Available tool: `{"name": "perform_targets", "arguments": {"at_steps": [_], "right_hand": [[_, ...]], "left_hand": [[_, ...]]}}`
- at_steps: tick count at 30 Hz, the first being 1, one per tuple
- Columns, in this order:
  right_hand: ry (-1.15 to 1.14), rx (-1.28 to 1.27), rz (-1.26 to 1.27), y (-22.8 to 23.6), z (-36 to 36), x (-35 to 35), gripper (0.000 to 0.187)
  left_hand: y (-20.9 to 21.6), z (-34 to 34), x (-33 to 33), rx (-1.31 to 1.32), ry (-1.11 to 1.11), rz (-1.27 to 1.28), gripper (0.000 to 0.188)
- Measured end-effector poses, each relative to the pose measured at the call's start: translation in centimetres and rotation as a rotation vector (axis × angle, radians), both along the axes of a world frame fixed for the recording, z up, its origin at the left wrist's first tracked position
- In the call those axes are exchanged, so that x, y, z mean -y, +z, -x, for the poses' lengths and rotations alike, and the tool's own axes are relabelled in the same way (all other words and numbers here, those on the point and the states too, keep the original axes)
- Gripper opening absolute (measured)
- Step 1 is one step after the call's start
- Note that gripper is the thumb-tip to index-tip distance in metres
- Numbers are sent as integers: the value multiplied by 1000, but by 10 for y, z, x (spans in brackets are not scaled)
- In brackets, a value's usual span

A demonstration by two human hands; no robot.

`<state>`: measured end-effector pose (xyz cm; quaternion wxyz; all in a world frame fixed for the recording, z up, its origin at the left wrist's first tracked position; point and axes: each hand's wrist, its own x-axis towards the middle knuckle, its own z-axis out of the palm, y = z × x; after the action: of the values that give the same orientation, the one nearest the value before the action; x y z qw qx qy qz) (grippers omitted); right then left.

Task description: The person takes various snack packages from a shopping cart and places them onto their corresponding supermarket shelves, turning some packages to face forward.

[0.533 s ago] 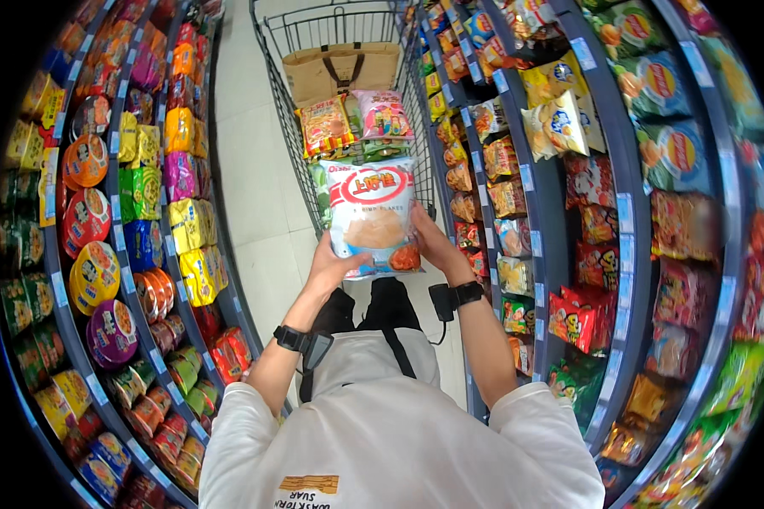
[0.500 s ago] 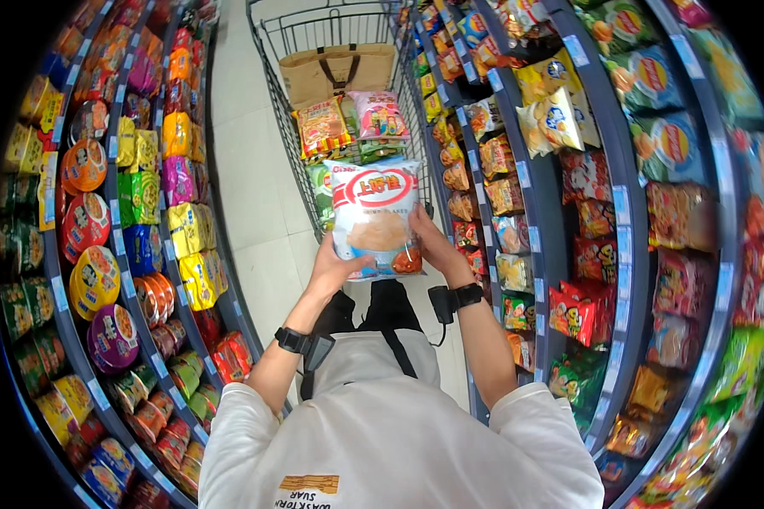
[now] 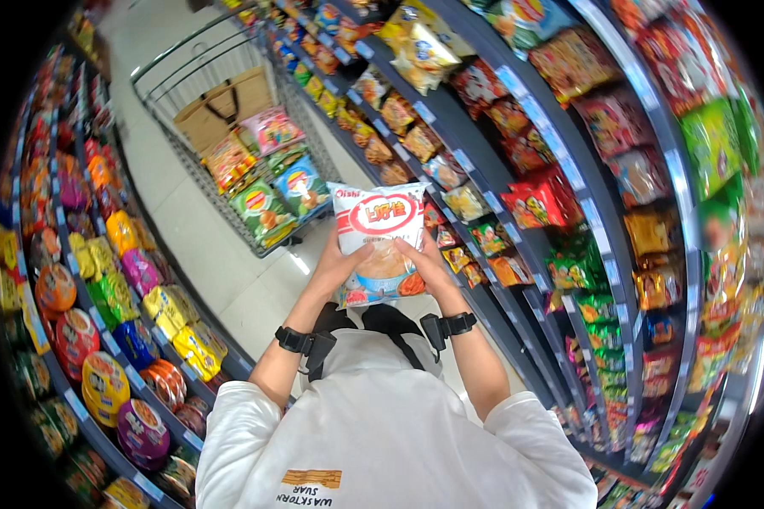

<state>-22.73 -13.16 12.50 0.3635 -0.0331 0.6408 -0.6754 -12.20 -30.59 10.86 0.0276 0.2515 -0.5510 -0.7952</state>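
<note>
A white and red snack bag (image 3: 382,237) with a blue lower part is held upright in front of my body. My left hand (image 3: 339,267) grips its left side, thumb on the front. On the opposite side my right hand (image 3: 429,265) has hold of it too, its thumb also across the front. Beyond the bag, to the left, stands a wire shopping cart (image 3: 171,157). Inside it lie a brown tote bag (image 3: 215,114), an orange snack bag (image 3: 228,161), a pink snack bag (image 3: 273,129), a green chip bag (image 3: 261,208) and a blue chip bag (image 3: 301,187).
Shelves of bagged snacks (image 3: 475,153) run along my right, close to my arm. To the left, another shelf holds noodle tubs (image 3: 104,386) and bright packets (image 3: 127,233). Pale floor tiles (image 3: 267,288) show between the cart and the left shelf.
My view has turned to the right, so the cart now appears farther left and tilted. The snack bag stays in both hands, now apart from the cart; more of the cart's contents show.
</note>
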Motion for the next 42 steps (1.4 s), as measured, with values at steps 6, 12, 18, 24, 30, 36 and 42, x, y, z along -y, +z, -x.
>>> {"name": "perform_targets", "arguments": {"at_steps": [6,12,18,24,30,36,42], "right_hand": [[-198,-53,71,-18,-17,-89,57],[-393,-289,65,2,-31,-168,85],[-605,-145,141,8,-48,-253,75],[-815,-24,589,9,-72,-360,66],[-588,229,2041,95,-88,-413,58],[-513,-93,2162,105,-101,-467,59],[-524,-193,2193,105,-110,-469,59]], "left_hand": [[1,33,-73,-145,-105,16,62],[18,54,-162,-116,-207,-32,52],[49,66,-246,-36,-399,201,60],[107,75,-302,-195,-717,-105,67],[116,78,-343,-195,-776,-17,45],[91,73,-365,-81,-841,-70,38],[81,80,-371,-30,-912,-11,36]]}}
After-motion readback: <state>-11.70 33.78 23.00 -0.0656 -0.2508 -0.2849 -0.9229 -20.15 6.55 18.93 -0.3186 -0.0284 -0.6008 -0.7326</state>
